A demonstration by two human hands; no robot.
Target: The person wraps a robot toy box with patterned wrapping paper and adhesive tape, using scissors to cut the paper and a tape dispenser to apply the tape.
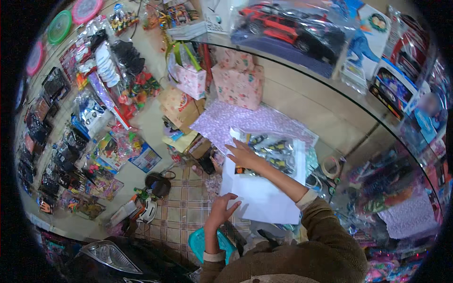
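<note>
A large sheet of white paper (269, 203) lies before me, with a packaged toy set (277, 152) in clear plastic on it. My right hand (246, 155) reaches across the left part of the package, fingers spread near the paper's upper left edge; whether the fingertips press on the paper is hard to tell. At the paper's lower left edge is my left hand (222, 210), its fingers apart and nothing held. Lilac patterned wrapping paper (240, 118) lies beyond the white sheet. To the right are a roll of tape (331, 167) and green-handled scissors (332, 185).
Pink patterned gift bags (239, 83) stand beyond the lilac paper, beside a brown paper bag (181, 108). A glass edge (318, 79) curves past, with a boxed red toy car (272, 26) above it. A teal plastic stool (200, 244) is below my left hand. Packaged goods fill the left.
</note>
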